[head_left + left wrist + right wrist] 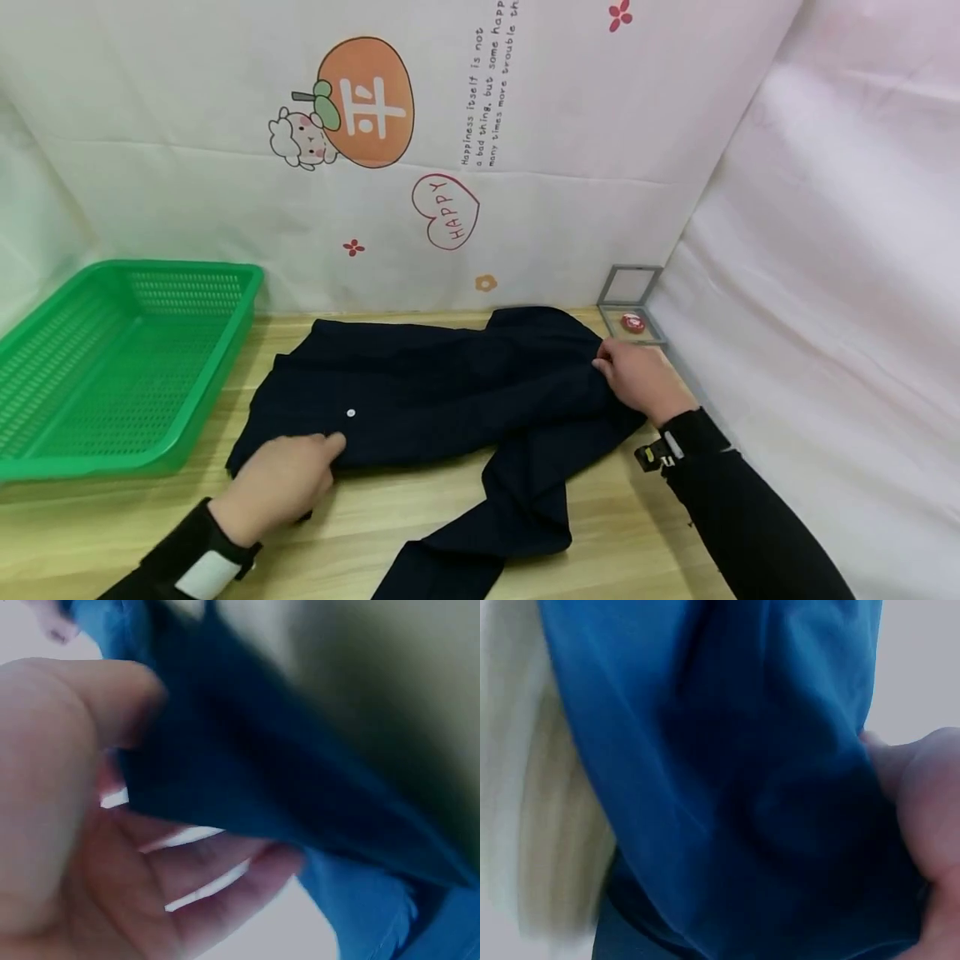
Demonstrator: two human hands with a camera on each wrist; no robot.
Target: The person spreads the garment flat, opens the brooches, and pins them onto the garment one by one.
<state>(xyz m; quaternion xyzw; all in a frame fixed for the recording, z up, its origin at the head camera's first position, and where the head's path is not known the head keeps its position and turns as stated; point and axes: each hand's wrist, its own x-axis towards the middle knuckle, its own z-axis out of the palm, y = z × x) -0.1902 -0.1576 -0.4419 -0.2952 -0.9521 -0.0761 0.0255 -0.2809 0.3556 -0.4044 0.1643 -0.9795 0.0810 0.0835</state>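
A navy shirt with a small white button lies folded lengthwise across the table, one sleeve trailing toward the near edge. My left hand pinches its near edge at the left end. In the left wrist view the cloth runs between the thumb and the fingers of the left hand. At the other end, my right hand grips the shirt's edge between thumb and fingers. Dark cloth fills most of the right wrist view, hiding the fingertips of the right hand.
A green plastic basket stands at the left. In the back right corner is a small grey-framed open box with a red and white item in it. White printed cloth hangs behind the wooden table.
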